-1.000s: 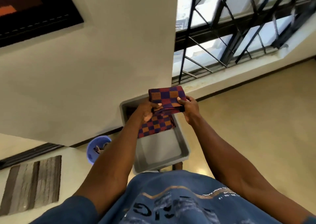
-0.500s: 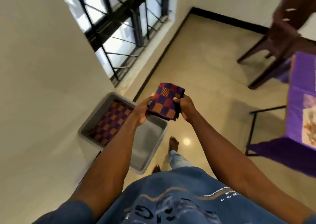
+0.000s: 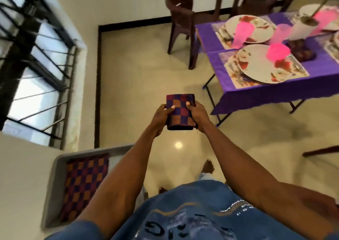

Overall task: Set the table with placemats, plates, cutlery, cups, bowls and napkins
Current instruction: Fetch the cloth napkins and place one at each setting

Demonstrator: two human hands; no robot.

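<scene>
Gripping a folded checkered napkin (image 3: pixel 180 111) from either side, both hands (image 3: pixel 199 116) outstretched, thumbs on top

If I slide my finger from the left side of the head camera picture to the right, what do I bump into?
Window → grey tray → folded napkin, held in left hand and right hand → purple table with plates.

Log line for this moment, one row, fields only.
stage: carrying napkin | left hand: gripping folded checkered napkin | right hand: gripping same napkin | more napkins: in grey tray | table: plates, pink cups set
</scene>
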